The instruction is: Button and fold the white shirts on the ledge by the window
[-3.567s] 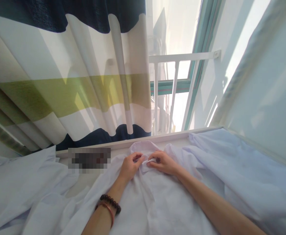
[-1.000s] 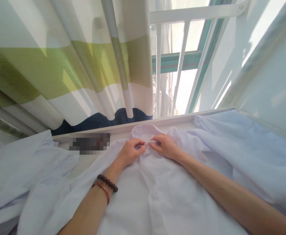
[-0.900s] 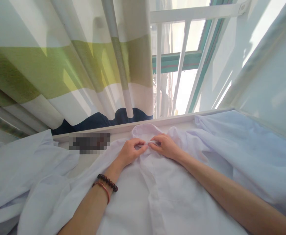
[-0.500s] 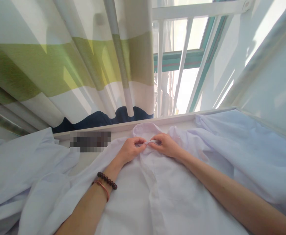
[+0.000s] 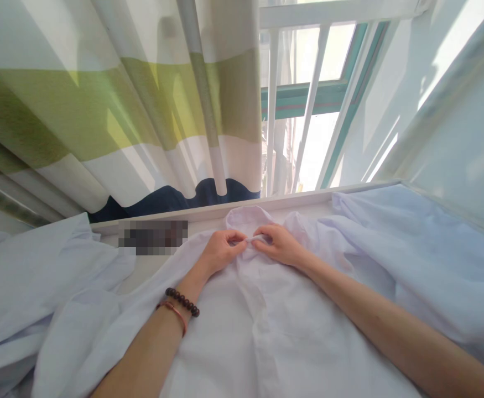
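A white shirt (image 5: 295, 320) lies spread out in front of me, its collar (image 5: 248, 215) at the far end and its front placket running toward me. Just below the collar, my left hand (image 5: 222, 251) pinches the cloth between thumb and forefinger. My right hand (image 5: 278, 243) pinches the same stretch of placket from the other side, thumb and fingertips almost meeting the left ones. Whether a button sits between the fingertips is hidden. A dark beaded bracelet (image 5: 182, 302) and a copper-coloured bangle (image 5: 174, 316) circle my left wrist.
More white cloth lies at the left (image 5: 26, 276) and right (image 5: 441, 254). A blurred-out dark patch (image 5: 154, 237) sits near the white back ledge (image 5: 300, 199). Behind hang a green-and-white curtain (image 5: 100, 110) and a white railing (image 5: 272, 110) before a window.
Both hands keep their pinch on the shirt, almost unmoved. The view has shifted very slightly.
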### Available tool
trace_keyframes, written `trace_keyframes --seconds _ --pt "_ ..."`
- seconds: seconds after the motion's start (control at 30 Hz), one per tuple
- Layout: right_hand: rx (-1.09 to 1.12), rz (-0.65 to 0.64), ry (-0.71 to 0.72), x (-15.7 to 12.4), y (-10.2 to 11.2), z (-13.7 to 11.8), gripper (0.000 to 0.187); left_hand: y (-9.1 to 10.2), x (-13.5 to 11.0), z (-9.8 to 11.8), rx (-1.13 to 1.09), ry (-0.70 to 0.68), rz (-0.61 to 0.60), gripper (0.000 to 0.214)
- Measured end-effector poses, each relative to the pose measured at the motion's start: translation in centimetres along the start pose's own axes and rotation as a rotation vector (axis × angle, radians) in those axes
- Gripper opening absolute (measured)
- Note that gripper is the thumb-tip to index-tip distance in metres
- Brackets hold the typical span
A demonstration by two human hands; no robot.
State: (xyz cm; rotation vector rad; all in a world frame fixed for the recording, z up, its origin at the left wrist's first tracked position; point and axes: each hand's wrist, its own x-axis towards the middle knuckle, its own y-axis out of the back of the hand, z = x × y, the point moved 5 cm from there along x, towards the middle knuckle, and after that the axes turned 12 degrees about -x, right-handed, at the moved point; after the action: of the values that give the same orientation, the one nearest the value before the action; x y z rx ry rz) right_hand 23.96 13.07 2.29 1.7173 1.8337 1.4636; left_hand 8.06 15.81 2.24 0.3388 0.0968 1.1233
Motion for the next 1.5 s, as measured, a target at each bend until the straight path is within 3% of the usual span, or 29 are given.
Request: trace_keyframes --seconds 0.13,0.23,0.4,0.7,0.9,1.17,1.5 --pt "-0.163 0.278 0.152 -0.6 1.2 -1.1 0.005 0.2 0.1 -0.3 -0.136 0.027 0.078 0.026" --pt "-0.374 0.381 0.288 -0.9 1.5 -2.3 0.012 0.3 0.1 -0.4 -0.208 0.058 0.137 0.027" --pt "-0.423 0.343 0.314 -0.9 1.3 -2.6 0.015 0.5 0.0 -0.6 -0.23 0.07 0.175 0.028" --pt "-0.422 0.179 0.181 -0.9 0.3 -2.4 0.011 0.7 -0.1 -0.9 -0.185 0.068 0.034 0.03" --pt "-0.388 0.148 0.136 -0.9 0.1 -2.0 0.014 0.5 -0.1 -0.5 -0.1 0.014 0.028 0.027" --pt "-0.355 0.221 0.155 -1.1 0.1 -1.9 0.014 0.4 -0.1 -0.3 -0.085 -0.012 0.023 0.027" --pt "-0.27 0.192 0.176 -1.0 0.2 -1.9 0.014 0.7 -0.4 -0.9 -0.065 0.001 -0.017 0.029"
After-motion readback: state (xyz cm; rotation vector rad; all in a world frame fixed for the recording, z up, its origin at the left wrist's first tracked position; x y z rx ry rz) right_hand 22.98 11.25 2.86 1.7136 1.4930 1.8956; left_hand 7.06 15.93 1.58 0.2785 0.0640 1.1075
